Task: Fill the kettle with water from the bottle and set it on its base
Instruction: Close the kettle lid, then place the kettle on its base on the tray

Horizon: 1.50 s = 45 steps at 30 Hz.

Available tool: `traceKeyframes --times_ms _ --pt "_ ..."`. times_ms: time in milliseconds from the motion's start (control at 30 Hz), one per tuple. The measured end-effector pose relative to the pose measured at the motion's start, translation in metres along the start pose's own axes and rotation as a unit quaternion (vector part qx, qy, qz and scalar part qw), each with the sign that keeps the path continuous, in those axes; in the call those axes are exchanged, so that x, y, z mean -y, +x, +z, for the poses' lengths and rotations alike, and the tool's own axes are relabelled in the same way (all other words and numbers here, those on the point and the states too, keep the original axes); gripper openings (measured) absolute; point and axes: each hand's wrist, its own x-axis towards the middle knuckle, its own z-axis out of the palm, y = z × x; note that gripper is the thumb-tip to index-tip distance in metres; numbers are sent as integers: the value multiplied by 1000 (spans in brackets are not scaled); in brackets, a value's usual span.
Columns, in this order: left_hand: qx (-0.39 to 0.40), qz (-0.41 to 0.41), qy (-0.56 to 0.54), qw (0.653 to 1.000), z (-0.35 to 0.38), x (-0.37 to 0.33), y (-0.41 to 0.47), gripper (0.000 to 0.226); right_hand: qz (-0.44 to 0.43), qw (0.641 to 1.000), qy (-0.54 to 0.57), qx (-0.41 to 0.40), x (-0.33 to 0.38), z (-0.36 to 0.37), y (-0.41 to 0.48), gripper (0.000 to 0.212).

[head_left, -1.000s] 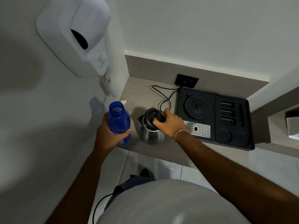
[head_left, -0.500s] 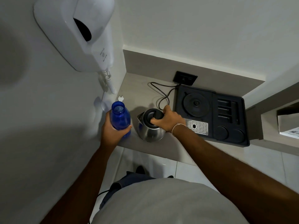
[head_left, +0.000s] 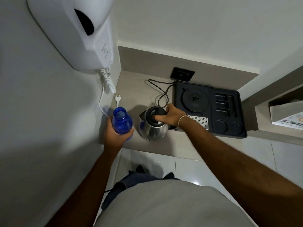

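Kettle (head_left: 153, 126): upright on counter, lid down, just left of base (head_left: 195, 99).
Bottle (head_left: 121, 122): upright, uncapped, just left of kettle.
Left hand (head_left: 114, 135): wrapped round bottle.
Right hand (head_left: 170, 116): gripping kettle handle, thumb on lid.

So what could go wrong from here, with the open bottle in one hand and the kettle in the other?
The blue bottle has no cap and is held in the left hand, so a careless tilt could spill water onto the counter, where a loose white plug lies close by.

The kettle has its lid down under the right hand; pouring before it opens would send water over the outside.
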Motion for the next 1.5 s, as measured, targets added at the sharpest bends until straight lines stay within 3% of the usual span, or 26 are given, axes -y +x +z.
traceKeyframes --times_ms 233,400,500,567,633,700,800,833,967,1067,1200,1500 --pt "57 -51 -13 997 -2 7 2 84 -26 999 9 -33 -10 4 -3 82" --pt "-11 -82 -60 995 -1 4 -17 88 -58 992 64 -96 -28 8 -11 78" --pt "-92 -75 -17 993 4 14 -50 67 -27 984 129 -119 -46 16 -17 80" --pt "-53 -82 73 993 5 19 -75 54 -20 977 161 -136 -54 21 -19 70" --pt "4 -21 154 988 5 16 -91 39 -24 964 212 -156 -56 26 -18 70" --pt "37 103 185 977 8 -8 -93 25 -30 949 260 -179 -58 30 -14 73" --pt "17 317 209 925 31 -56 -73 33 -18 930 315 -187 -61 33 -12 69" --pt "13 351 201 914 42 -76 -63 39 -9 923 337 -187 -62 32 -12 68" --pt "7 400 192 896 86 -157 -20 61 10 887 413 -207 -66 19 -14 65" --pt "-18 442 193 875 118 -202 11 61 3 864 464 -194 -72 -1 -20 66" --pt "-50 431 190 880 153 -238 47 62 -12 829 517 -213 -85 -48 -22 54" --pt "-67 374 240 893 216 -265 99 67 -15 833 466 -298 -128 -152 11 66"
